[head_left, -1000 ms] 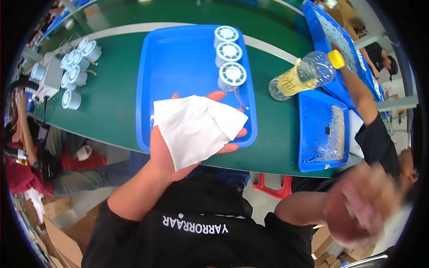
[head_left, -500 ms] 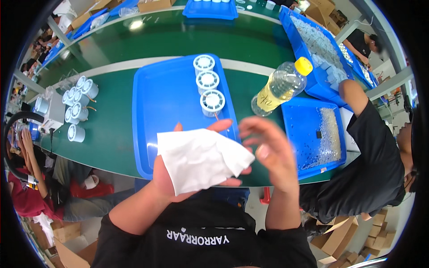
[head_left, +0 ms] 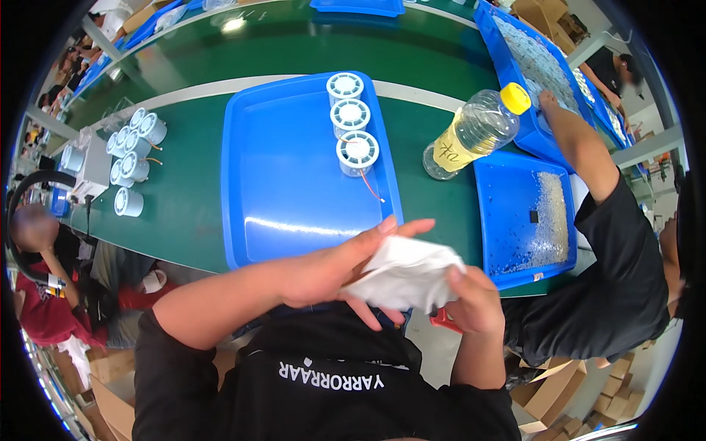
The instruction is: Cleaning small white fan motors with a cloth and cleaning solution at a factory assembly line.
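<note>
Near the close right corner of the big blue tray (head_left: 279, 147), a person's two bare hands work with one white cloth (head_left: 415, 273). The cloth is bunched and folded between them. The left hand (head_left: 334, 273) is loosely spread, not curled up, and the cloth lies across it. Some of its fingers poke out above the cloth and some poke out under it. The cloth hides the rest of that hand. The right hand (head_left: 476, 300) is closed in a pinch, with its thumb on top, and it has hold of the cloth's right end.

Along the right side of the big tray, three round pots (head_left: 350, 115) with white spoked tops stand in a row inside it. A thin red wire (head_left: 372, 187) comes out of the closest one.

Just right of the big tray, a clear plastic bottle (head_left: 489, 123) with a yellow cap and a yellow label stands on the green table (head_left: 191, 191). Farther right of the tray is a smaller blue tray (head_left: 507, 220) with pale grains (head_left: 550, 213) and a little black square (head_left: 534, 217) in it. Beyond that, a co-worker's hand (head_left: 548, 99) reaches into a blue bin (head_left: 507, 62) of pale pieces.

Well left of the big tray, a bunch of pale blue pots (head_left: 132, 167) stands beside a white box (head_left: 93, 167).
</note>
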`<state>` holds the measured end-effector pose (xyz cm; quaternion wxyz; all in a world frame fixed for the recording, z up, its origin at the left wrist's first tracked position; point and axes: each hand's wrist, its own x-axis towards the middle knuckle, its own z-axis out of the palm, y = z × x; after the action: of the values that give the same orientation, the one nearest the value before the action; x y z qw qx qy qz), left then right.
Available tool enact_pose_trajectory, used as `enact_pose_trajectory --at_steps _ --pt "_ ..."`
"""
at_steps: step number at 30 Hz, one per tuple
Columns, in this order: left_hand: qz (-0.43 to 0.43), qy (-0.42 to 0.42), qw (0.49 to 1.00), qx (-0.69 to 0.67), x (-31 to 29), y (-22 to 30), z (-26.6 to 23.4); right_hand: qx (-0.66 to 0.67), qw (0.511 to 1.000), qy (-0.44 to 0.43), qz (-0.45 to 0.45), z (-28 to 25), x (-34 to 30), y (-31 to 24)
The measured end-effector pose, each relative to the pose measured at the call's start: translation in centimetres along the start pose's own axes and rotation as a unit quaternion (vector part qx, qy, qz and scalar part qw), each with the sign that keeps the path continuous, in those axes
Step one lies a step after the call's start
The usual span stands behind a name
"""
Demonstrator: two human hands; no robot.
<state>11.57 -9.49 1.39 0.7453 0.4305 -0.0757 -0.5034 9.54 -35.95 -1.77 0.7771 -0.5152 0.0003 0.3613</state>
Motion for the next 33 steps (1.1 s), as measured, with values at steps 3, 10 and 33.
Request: enact_pose_trajectory --at_steps 3,10,33 --pt "-0.008 0.17 0.938 0.303 -1.3 2.9 -0.4 0.195 0.973 0.039 -0.119 -0.6 -0.5 1.0" --pt "0.107 0.435 0.486 0.75 2.3 4.7 -4.4 0.168 0.982 0.077 -0.026 1.3 0.3 5.1" --pt "0.295 0.341 0.892 -0.004 -8.3 -7.0 -1.3 0.079 0.969 0.036 -0.232 8.4 6.0 2.0"
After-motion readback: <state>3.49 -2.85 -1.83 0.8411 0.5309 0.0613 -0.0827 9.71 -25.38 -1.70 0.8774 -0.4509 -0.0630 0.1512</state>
